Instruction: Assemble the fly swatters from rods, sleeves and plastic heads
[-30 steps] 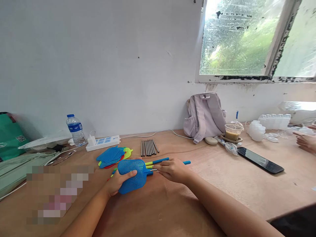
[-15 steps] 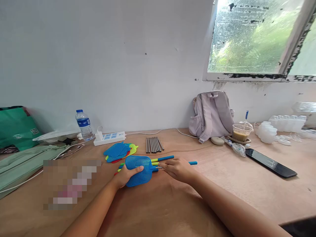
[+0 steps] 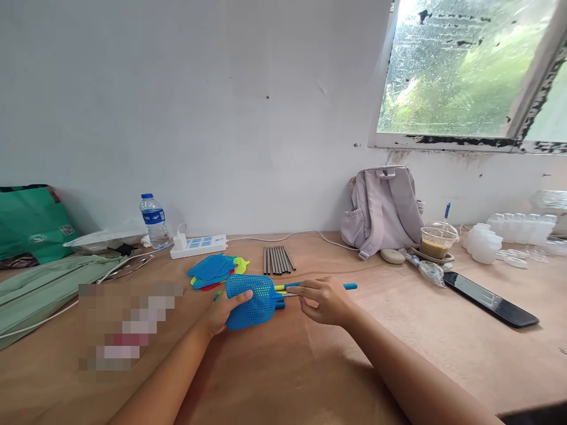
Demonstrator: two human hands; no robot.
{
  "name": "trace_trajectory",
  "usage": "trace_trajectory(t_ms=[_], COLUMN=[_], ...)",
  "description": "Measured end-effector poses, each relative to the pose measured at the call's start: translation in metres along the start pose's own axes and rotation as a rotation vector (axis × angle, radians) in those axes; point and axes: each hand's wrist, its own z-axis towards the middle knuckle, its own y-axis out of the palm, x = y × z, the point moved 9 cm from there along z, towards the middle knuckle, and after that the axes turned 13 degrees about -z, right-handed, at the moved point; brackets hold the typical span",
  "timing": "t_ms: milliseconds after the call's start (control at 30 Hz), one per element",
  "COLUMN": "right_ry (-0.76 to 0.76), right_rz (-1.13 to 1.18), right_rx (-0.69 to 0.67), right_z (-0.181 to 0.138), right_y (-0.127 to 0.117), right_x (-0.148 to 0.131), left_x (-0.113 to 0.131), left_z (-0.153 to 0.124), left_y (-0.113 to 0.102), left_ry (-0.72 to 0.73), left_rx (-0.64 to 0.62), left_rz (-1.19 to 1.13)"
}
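Plainly, the table [image 3: 283, 378] gives both arms room: bare wood stretches between the forearms, and more lies between the right forearm [image 3: 398, 357] and the phone [image 3: 491, 299], ending at an edge at lower right. The wall [image 3: 221, 118] bounds the far side, with the tubes [image 3: 278, 261] side by side short of it. Near the table's middle, the left hand [image 3: 221, 310] grips a blue swatter head [image 3: 254, 301], thumb across its mesh. The right hand [image 3: 325, 301] pinches a thin metal rod [image 3: 291, 294] at the stem; whether it sits inside cannot be told. Handles [image 3: 349, 286] lie just behind, partly hidden, and a pile of heads [image 3: 210, 268] lies to the left. As for containers, the cup [image 3: 438, 236] holds a brown drink [image 3: 434, 249] and a straw [image 3: 446, 212]; the bottle [image 3: 154, 221] stands capped; what the white jars [image 3: 485, 248] and green bag [image 3: 39, 224] hold is unclear.
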Motion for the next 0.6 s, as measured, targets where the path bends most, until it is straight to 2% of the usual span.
trace_trajectory(t_ms=[100, 167, 233, 300, 433, 600], right_ry=[0.007, 0.081, 0.197, 0.359, 0.739, 0.961], right_rz=[0.020, 0.039, 0.034, -0.024, -0.205, -0.290], right_rx=[0.037, 0.023, 0.002, -0.033, -0.190, -0.310], right_z=[-0.005, -0.011, -0.019, -0.030, -0.071, -0.123], right_y=[-0.006, -0.004, -0.001, 0.002, 0.009, 0.015], right_x=[0.014, 0.033, 0.057, 0.088, 0.154, 0.203], left_x=[-0.001, 0.000, 0.006, 0.019, 0.039, 0.044], left_z=[-0.002, -0.003, -0.002, 0.002, 0.007, 0.009], left_y=[0.013, 0.020, 0.021, 0.011, -0.018, -0.035], left_ry=[0.000, 0.001, 0.050, 0.168, 0.366, 0.422], left_rx=[-0.136, -0.219, -0.248, -0.167, 0.090, 0.213], left_rz=[-0.045, -0.053, -0.057, -0.022, 0.067, 0.055])
